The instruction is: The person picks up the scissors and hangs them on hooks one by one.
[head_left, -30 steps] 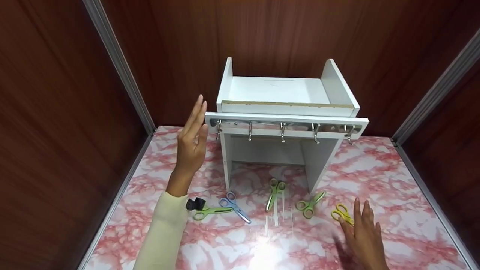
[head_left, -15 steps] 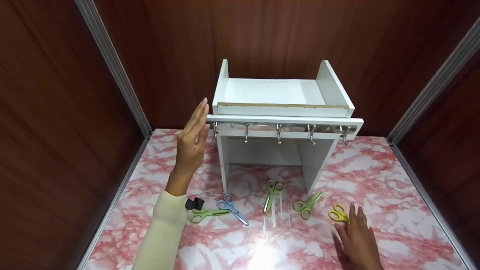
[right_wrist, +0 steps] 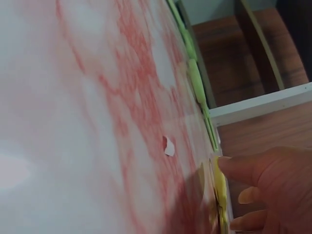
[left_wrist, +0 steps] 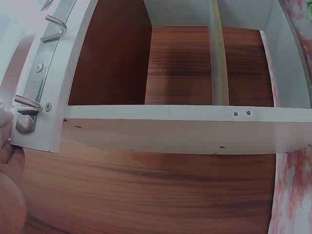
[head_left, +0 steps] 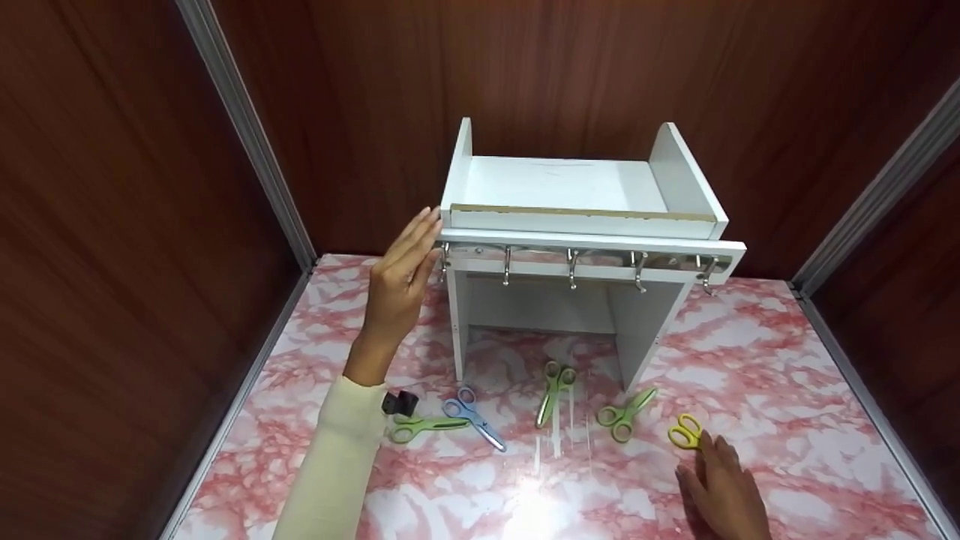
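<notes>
My left hand [head_left: 397, 289] rests with nearly straight fingers against the left end of a white hook rail [head_left: 592, 255]. This rail, fitted with several metal hooks, runs across the front of a white shelf unit [head_left: 555, 184]. In the left wrist view, fingers [left_wrist: 14, 161] touch the rail's end beside a hook. My right hand [head_left: 724, 484] is low over the table, fingertips at a pair of yellow scissors [head_left: 685, 432]; its blades are hidden under the hand. The right wrist view shows a fingertip on the yellow scissors [right_wrist: 220, 183], with the fingers spread apart.
Green scissors [head_left: 553, 390], more green scissors [head_left: 621, 420], blue scissors [head_left: 474, 420] and a third green pair [head_left: 420, 427] lie before the unit. A small black object [head_left: 400, 403] sits by the left sleeve. Dark wooden walls enclose the marbled table [head_left: 450, 495].
My right hand has lowered onto the yellow scissors, and its fingers now cover their blades. My left hand stays at the rail's left end. The head view has shifted slightly.
</notes>
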Demonstrator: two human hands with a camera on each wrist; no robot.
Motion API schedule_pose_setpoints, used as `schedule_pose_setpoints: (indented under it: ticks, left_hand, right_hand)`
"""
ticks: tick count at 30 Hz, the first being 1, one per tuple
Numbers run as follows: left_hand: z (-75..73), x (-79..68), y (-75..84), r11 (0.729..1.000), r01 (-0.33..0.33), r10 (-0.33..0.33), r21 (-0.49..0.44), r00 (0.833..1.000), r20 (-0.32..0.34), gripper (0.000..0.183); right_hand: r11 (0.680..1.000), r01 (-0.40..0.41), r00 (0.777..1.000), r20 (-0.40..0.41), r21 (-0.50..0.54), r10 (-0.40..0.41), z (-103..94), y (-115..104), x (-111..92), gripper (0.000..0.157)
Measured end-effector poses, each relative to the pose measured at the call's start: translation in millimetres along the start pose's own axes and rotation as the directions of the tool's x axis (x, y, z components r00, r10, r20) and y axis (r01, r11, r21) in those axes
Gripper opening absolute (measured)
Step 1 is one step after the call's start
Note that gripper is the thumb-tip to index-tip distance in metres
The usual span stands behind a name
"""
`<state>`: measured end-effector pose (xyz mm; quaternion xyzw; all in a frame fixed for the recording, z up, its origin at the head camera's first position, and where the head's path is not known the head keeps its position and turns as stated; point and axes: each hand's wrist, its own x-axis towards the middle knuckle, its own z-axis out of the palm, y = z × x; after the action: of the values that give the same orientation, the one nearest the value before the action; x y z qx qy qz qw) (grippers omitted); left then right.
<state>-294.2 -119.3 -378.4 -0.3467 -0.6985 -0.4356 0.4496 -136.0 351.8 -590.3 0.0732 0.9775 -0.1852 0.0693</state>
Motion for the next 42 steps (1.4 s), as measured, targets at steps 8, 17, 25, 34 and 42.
schedule_pose_setpoints:
  ticks: [8, 17, 25, 34, 42]
  left_hand:
    - [0.3, -0.3, -1.7, 1.000, -0.011, 0.011, 0.013, 1.000, -0.013, 0.038]
    - [0.8, 1.4, -2.2, 1.000, 0.001, -0.001, 0.010, 1.000, -0.009, 0.038]
    - [0.7, 0.5, -1.4, 1.000, 0.016, -0.016, 0.001, 1.000, -0.014, 0.035]
    - [1.7, 0.0, -0.3, 1.000, 0.009, -0.009, 0.010, 0.999, -0.032, 0.034]
    - [1.0, -1.0, -2.2, 1.000, 0.019, -0.019, 0.014, 0.999, -0.032, 0.033]
  right_hand:
    - [0.998, -0.062, 0.998, -0.013, 0.010, 0.062, -2.8, 3, -2, 0.070]
    - [0.994, -0.110, 0.987, -0.119, 0.018, 0.112, -7.7, 8, -8, 0.048]
    - [0.986, -0.139, 0.963, -0.221, 0.096, 0.157, -8.6, 14, -11, 0.014]
    - [0.961, -0.205, 0.922, -0.293, 0.184, 0.253, -4.3, 15, -13, 0.015]
    - [0.976, -0.162, 0.915, -0.348, 0.146, 0.204, -3.9, 16, -14, 0.016]
